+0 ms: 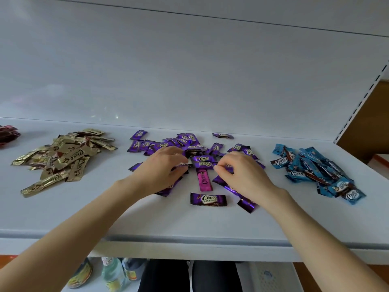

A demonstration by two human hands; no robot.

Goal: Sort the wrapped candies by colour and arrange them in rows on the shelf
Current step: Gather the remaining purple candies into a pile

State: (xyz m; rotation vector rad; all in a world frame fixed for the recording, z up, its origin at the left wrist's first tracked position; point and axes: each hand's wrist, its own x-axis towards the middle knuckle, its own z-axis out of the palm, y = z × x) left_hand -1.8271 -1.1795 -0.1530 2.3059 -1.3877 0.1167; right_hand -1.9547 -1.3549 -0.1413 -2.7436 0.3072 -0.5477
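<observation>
Nearest, by the shelf (147,218) front edge, one purple candy (208,199) lies between both wrists. Farther in, the left hand (162,167) pinches a purple wrapper (182,165). The right hand (240,173) curls its fingers on the purple pile (202,160); whether it holds one, I cannot tell.

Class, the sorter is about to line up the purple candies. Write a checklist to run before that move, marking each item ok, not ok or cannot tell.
1. Gold pile, purple pile and blue pile apart: ok.
2. Only purple in the purple pile: not ok, a pink candy lies in it.
3. Purple rows begun: not ok, loose heap.
4. Left hand pinches a purple candy: ok.
5. Right hand holding anything: cannot tell.
6. Bare shelf by the front edge: ok.
</observation>
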